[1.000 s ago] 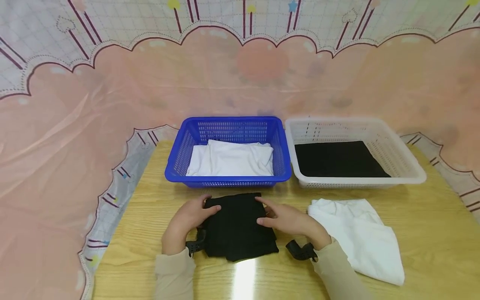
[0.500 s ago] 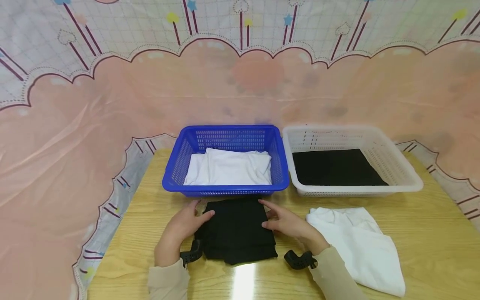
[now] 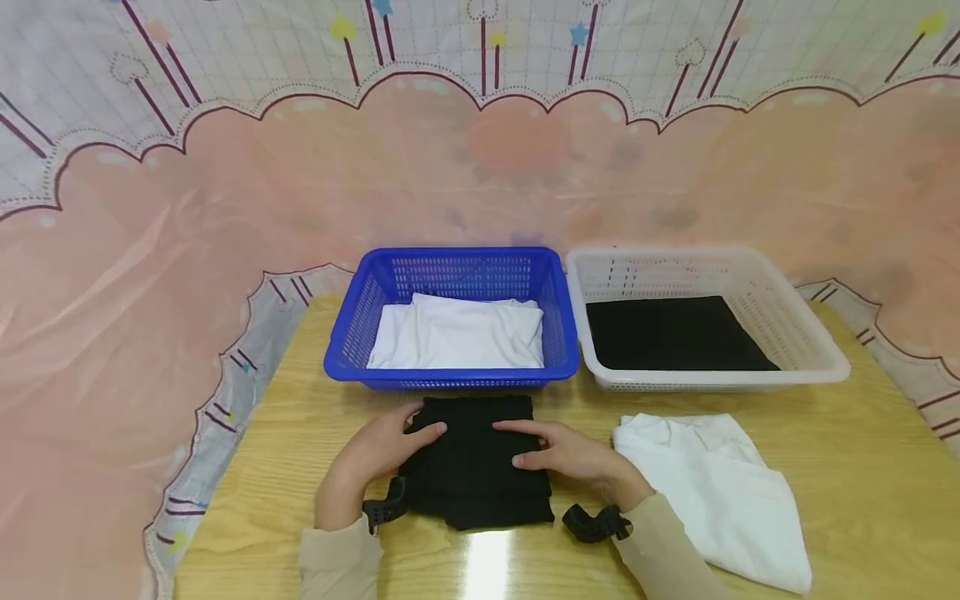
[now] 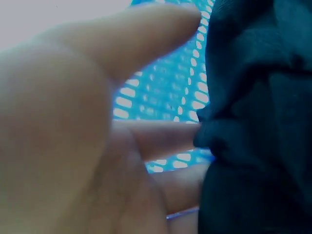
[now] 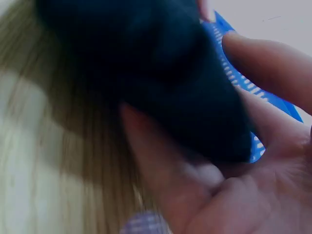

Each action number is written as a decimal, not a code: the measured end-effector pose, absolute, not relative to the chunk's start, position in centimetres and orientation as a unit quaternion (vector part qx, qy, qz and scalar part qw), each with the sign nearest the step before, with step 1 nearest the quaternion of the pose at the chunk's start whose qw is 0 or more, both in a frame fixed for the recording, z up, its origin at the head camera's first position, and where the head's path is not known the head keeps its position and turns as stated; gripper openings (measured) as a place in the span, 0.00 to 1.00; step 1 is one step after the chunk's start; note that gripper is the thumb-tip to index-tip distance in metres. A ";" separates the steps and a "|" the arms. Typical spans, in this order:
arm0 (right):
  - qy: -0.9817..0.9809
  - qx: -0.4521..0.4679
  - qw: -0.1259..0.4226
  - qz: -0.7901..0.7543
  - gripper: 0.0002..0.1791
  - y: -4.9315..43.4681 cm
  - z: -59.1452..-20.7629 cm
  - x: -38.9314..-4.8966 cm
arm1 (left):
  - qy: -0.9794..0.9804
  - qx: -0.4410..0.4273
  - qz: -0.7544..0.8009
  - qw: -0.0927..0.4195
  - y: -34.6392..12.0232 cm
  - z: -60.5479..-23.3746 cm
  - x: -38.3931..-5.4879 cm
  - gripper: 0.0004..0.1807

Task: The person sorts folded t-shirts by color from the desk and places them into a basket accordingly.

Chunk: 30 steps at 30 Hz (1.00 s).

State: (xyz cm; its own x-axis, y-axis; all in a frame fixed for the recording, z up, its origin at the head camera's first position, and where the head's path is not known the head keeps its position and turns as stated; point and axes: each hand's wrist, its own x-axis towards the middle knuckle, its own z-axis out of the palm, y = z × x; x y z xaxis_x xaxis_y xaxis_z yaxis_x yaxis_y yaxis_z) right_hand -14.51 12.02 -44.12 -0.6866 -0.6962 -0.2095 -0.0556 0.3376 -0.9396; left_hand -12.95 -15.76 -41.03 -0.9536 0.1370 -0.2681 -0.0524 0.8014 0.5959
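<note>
A folded black cloth (image 3: 472,467) lies on the wooden table in front of the blue basket. At its left edge is my left hand (image 3: 382,446), thumb over the cloth and fingers along the side. My right hand (image 3: 573,450) reaches over the right edge, index finger and thumb extended across the top. In the left wrist view, straight fingers meet the crumpled side of the black cloth (image 4: 258,122). The right wrist view has some fingers (image 5: 151,151) at the underside of the cloth (image 5: 161,83), with the thumb held apart from it.
Folded white cloths (image 3: 465,333) sit inside the blue basket (image 3: 450,375). Beside it, a white basket (image 3: 712,382) contains folded black cloth (image 3: 675,333). A folded white cloth (image 3: 720,492) lies on the table (image 3: 255,500) close to my right forearm. A patterned curtain hangs behind.
Both hands have come inward over the black cloth during the last half second, the left one moving right and the right one moving left. The head view has also tilted slightly.
</note>
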 end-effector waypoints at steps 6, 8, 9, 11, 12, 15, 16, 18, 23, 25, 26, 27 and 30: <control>0.715 -0.246 0.320 -0.571 0.26 12.1 -44.4 -14.5 | 0.912 0.042 0.378 0.156 -14.8 -41.1 -13.1 0.43; 0.693 -0.243 0.325 -0.596 0.26 12.2 -44.4 -14.6 | 0.903 0.041 0.397 0.162 -14.7 -41.1 -13.1 0.43; 0.678 -0.241 0.329 -0.611 0.26 12.3 -44.3 -14.6 | 0.897 0.042 0.408 0.166 -14.7 -41.1 -13.1 0.43; 0.642 -0.234 0.342 -0.645 0.26 12.4 -44.1 -14.6 | 0.885 0.043 0.429 0.174 -14.8 -41.1 -13.2 0.44; 0.625 -0.228 0.350 -0.659 0.26 12.4 -43.9 -14.6 | 0.880 0.046 0.439 0.177 -14.9 -41.1 -13.2 0.44; 0.591 -0.216 0.362 -0.688 0.26 12.5 -43.4 -14.5 | 0.867 0.050 0.461 0.184 -15.2 -40.9 -13.2 0.43; 0.583 -0.214 0.364 -0.694 0.25 12.5 -43.3 -14.4 | 0.863 0.052 0.466 0.186 -15.3 -40.6 -13.2 0.43; 0.574 -0.216 0.367 -0.700 0.25 12.6 -42.9 -14.3 | 0.859 0.055 0.474 0.185 -15.4 -40.2 -13.1 0.41; 0.579 -0.240 0.355 -0.694 0.25 12.9 -41.9 -14.1 | 0.844 0.066 0.502 0.180 -15.7 -39.7 -13.0 0.38; 0.594 -0.249 0.345 -0.683 0.25 13.1 -41.6 -14.0 | 0.839 0.069 0.508 0.180 -15.8 -39.7 -13.0 0.38; 0.598 -0.254 0.340 -0.679 0.25 13.2 -41.5 -14.0 | 0.838 0.070 0.510 0.181 -15.8 -39.6 -13.0 0.38; 0.603 -0.257 0.337 -0.676 0.25 13.2 -41.3 -14.0 | 0.838 0.071 0.510 0.182 -15.9 -39.6 -13.1 0.38; 0.618 -0.263 0.325 -0.666 0.25 13.5 -41.1 -14.1 | 0.836 0.077 0.512 0.181 -15.9 -39.6 -13.1 0.38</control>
